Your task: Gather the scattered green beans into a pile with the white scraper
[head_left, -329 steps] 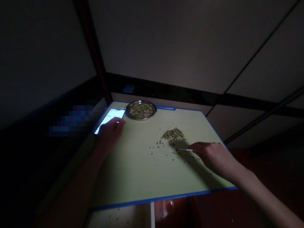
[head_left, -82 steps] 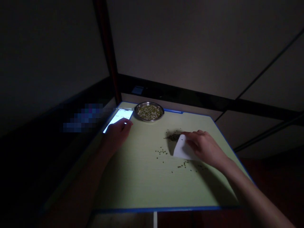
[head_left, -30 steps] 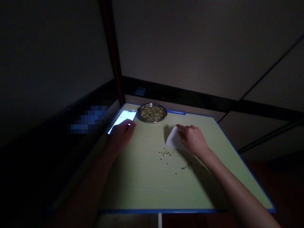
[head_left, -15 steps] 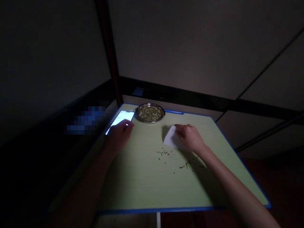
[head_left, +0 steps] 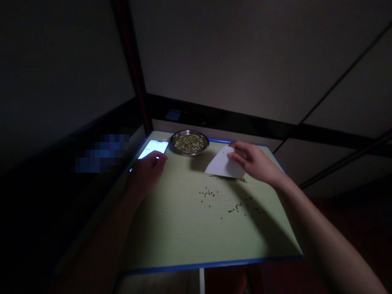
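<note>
One white card (head_left: 222, 161) is gripped by the right hand (head_left: 252, 161), thumb and fingers closed on its upper part. Compared with half a second ago, it is carried farther from the body and appears raised, with its shadow cast to the left, so a heap of seeds (head_left: 243, 180) is now partly uncovered along its lower edge; whether the two are touching cannot be told. Loose seeds (head_left: 208, 193) are strewn nearer the body and are left untouched by the card. The left hand (head_left: 148, 170) is laid over the lit phone (head_left: 157, 145), fingers curled; whether the phone is gripped cannot be told. Just beside it, near the far edge, similar seeds are held in a metal dish (head_left: 190, 153). The pale green surface (head_left: 171, 220) is trimmed with blue edging (head_left: 214, 265) and set in a dim corner, where the wall (head_left: 232, 61) is crossed by a dark band (head_left: 239, 118).
</note>
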`<state>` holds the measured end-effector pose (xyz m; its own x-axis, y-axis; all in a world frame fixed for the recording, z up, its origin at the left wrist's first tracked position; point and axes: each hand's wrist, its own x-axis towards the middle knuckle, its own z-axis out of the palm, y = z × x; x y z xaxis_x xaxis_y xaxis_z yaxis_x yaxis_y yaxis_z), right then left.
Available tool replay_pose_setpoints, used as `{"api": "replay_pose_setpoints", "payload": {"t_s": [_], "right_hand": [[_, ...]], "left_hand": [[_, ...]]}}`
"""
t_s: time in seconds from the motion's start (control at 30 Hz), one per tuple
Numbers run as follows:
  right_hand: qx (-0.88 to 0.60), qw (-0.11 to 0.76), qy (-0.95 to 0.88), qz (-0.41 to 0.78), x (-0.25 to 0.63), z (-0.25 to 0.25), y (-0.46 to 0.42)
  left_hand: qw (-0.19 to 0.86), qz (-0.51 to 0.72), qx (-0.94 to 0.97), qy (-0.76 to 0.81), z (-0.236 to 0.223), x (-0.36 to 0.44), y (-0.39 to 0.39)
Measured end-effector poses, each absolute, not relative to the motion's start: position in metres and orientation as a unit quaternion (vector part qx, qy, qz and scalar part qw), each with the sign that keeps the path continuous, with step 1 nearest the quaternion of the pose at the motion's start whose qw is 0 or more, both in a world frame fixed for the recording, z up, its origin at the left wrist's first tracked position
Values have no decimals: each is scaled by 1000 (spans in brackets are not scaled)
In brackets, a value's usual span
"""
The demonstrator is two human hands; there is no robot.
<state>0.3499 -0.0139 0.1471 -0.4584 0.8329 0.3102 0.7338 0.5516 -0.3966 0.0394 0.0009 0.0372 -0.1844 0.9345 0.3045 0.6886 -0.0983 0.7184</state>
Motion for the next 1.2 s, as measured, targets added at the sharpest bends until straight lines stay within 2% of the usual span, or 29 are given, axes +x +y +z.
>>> {"api": "replay_pose_setpoints", "payload": {"t_s": [0.17, 0.47, 0.77, 1.2], "right_hand": [[-343, 205, -910, 110, 332, 164, -24], [-243, 129, -951, 143, 302, 129, -10], [-243, 101, -954, 143, 294, 111, -3], [-250, 82, -953, 149, 284, 114, -2]], "left_hand": [[158, 398, 623, 654, 44, 40, -2], [140, 403, 632, 647, 38, 37, 2], [155, 415, 624, 644, 42, 38, -2], [149, 408, 619, 655, 41, 39, -1]]}}
